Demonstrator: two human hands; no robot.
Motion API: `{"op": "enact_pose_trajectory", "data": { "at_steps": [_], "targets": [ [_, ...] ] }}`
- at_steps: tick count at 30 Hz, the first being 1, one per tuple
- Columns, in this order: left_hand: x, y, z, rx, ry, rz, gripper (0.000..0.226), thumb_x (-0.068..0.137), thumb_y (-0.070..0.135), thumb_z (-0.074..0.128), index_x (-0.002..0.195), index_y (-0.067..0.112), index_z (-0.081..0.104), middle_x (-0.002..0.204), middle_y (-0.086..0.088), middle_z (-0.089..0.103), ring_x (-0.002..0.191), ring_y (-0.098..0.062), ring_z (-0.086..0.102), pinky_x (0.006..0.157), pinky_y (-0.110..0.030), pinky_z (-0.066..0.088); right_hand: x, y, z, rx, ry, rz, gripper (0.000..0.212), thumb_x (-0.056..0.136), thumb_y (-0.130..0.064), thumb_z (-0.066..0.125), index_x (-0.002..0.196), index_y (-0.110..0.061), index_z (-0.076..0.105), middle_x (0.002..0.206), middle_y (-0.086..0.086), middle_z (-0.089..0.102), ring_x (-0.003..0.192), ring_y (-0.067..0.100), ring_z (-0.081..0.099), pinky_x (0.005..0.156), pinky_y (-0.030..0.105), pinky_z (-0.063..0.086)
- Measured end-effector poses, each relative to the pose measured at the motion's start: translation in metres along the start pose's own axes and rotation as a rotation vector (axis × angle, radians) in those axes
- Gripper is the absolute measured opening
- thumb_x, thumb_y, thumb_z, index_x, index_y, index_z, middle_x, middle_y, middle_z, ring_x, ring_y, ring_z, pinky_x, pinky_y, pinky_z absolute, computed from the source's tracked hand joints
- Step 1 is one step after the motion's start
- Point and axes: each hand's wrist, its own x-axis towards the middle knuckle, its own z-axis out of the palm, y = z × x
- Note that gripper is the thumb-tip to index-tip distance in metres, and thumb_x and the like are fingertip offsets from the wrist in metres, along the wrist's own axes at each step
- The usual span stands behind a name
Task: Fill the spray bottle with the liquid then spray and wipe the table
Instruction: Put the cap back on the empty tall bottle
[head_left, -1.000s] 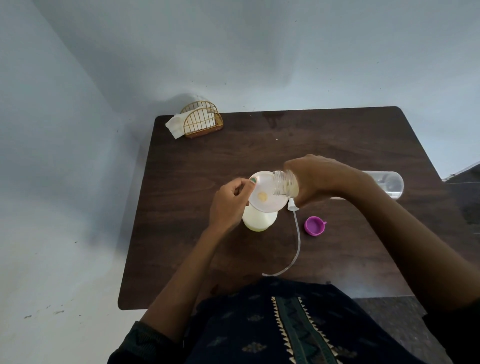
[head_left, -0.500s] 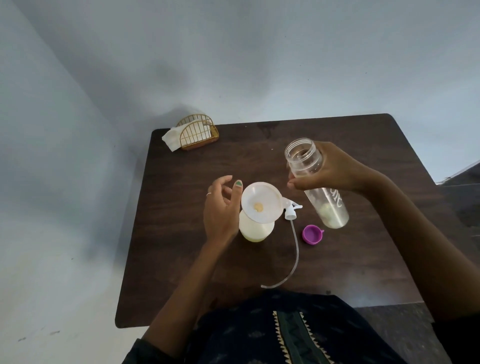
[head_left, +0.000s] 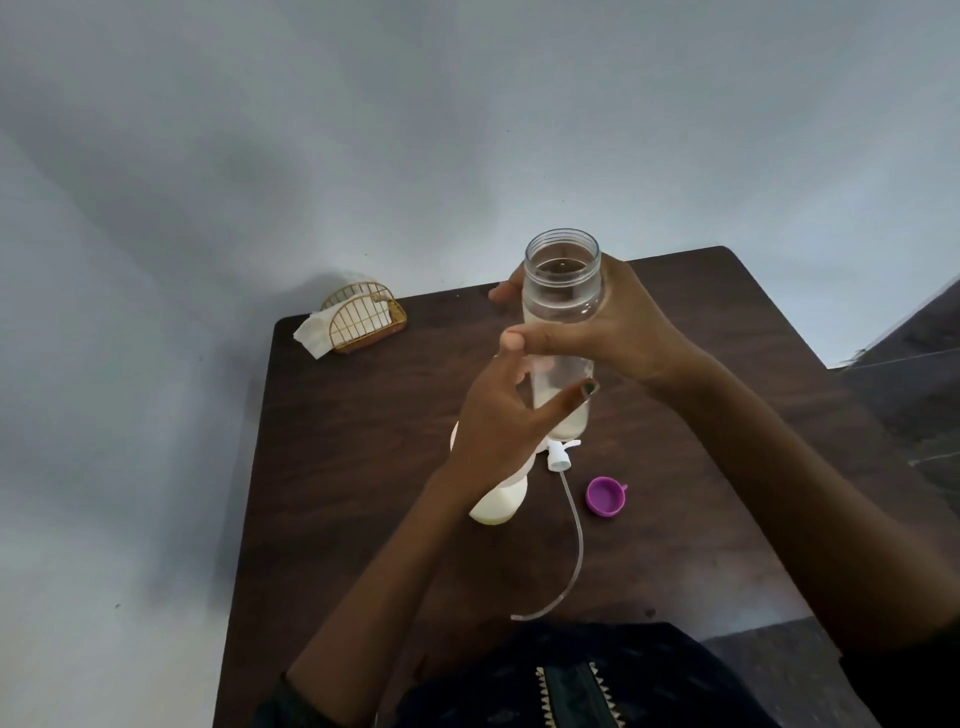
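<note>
Gripping the clear bottle (head_left: 563, 312) upright, right hand (head_left: 618, 325); left hand (head_left: 506, 415) fingers spread (holding nothing).

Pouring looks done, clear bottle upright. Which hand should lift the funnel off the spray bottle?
Left. The right hand grips the clear bottle; the left hand holds nothing and hovers over the spray bottle.

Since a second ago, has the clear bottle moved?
Yes. The clear bottle, then tipped over the funnel, is now upright in the right hand, lifted toward the table's far edge.
</note>
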Motion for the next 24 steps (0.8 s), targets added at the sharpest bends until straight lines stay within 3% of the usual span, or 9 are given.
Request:
{"op": "enact_pose_trajectory", "data": {
  "at_steps": [3, 6, 9, 11, 13, 17, 21, 24],
  "targets": [
    [0.003, 0.002, 0.002, -0.014, 0.043, 0.041, 0.057, 0.070, 0.056, 0.068, 0.116, 0.026, 0.054, 0.109, 0.010, 0.065, 0.102, -0.003, 0.063, 0.084, -0.015, 0.050, 0.001, 0.002, -0.004, 0.024, -0.014, 0.023, 0.069, 0.061, -0.019, 0.087, 0.119, -0.007, 0.052, 0.110, 0.002, 0.067, 0.101, 0.010, 0.066, 0.078, 0.019, 0.052],
    [0.006, -0.001, -0.002, 0.021, 0.049, 0.085, 0.057, 0.072, 0.054, 0.068, 0.117, 0.020, 0.057, 0.107, 0.013, 0.064, 0.101, -0.007, 0.064, 0.083, -0.027, 0.056, 0.002, 0.006, -0.018, -0.031, -0.121, 0.076, 0.106, 0.053, -0.029, 0.086, 0.140, -0.026, 0.025, 0.128, -0.007, 0.052, 0.117, 0.001, 0.054, 0.091, 0.017, 0.047],
    [0.009, -0.002, -0.008, 0.017, 0.088, 0.045, 0.059, 0.072, 0.058, 0.068, 0.118, 0.022, 0.057, 0.109, 0.009, 0.067, 0.101, -0.008, 0.064, 0.083, -0.040, 0.056, -0.003, 0.021, -0.040, -0.081, -0.147, 0.179, 0.120, 0.051, -0.034, 0.087, 0.142, -0.043, 0.009, 0.140, -0.008, 0.040, 0.124, 0.000, 0.046, 0.088, 0.017, 0.045],
    [0.012, -0.002, -0.013, 0.001, 0.125, 0.004, 0.052, 0.071, 0.059, 0.068, 0.113, 0.030, 0.057, 0.106, 0.011, 0.068, 0.099, -0.007, 0.065, 0.082, -0.043, 0.056, -0.008, 0.041, -0.052, -0.159, -0.110, 0.286, 0.119, 0.053, -0.037, 0.089, 0.142, -0.046, 0.011, 0.145, -0.002, 0.035, 0.129, 0.010, 0.040, 0.094, 0.024, 0.039],
    [0.016, -0.003, -0.018, -0.038, 0.146, -0.027, 0.049, 0.070, 0.059, 0.070, 0.110, 0.035, 0.057, 0.105, 0.010, 0.069, 0.099, -0.013, 0.067, 0.082, -0.049, 0.057, -0.013, 0.077, -0.059, -0.309, -0.084, 0.427, 0.108, 0.057, -0.033, 0.089, 0.143, -0.034, 0.024, 0.141, -0.001, 0.039, 0.126, 0.014, 0.040, 0.096, 0.029, 0.039],
    [0.021, -0.006, -0.026, -0.053, 0.186, -0.065, 0.051, 0.070, 0.058, 0.072, 0.112, 0.031, 0.058, 0.107, 0.009, 0.069, 0.102, -0.017, 0.067, 0.083, -0.052, 0.056, -0.039, 0.158, -0.047, -0.624, -0.246, 0.704, 0.078, 0.061, -0.027, 0.087, 0.129, -0.013, 0.050, 0.131, 0.005, 0.052, 0.118, 0.020, 0.051, 0.095, 0.029, 0.043],
    [0.020, -0.006, -0.029, -0.055, 0.215, -0.077, 0.054, 0.071, 0.054, 0.073, 0.114, 0.023, 0.058, 0.108, 0.006, 0.069, 0.104, -0.017, 0.066, 0.083, -0.052, 0.056, -0.074, 0.207, -0.023, -0.720, -0.400, 0.834, 0.079, 0.058, -0.033, 0.088, 0.125, -0.015, 0.050, 0.128, 0.005, 0.050, 0.113, 0.021, 0.050, 0.090, 0.028, 0.045],
    [0.019, -0.006, -0.029, -0.043, 0.225, -0.093, 0.054, 0.072, 0.051, 0.073, 0.115, 0.021, 0.058, 0.107, 0.007, 0.069, 0.102, -0.015, 0.066, 0.083, -0.050, 0.057, -0.088, 0.226, -0.009, -0.818, -0.376, 0.810, 0.080, 0.054, -0.037, 0.088, 0.121, -0.017, 0.048, 0.129, 0.005, 0.045, 0.110, 0.024, 0.051, 0.090, 0.036, 0.048]
  ]
}}
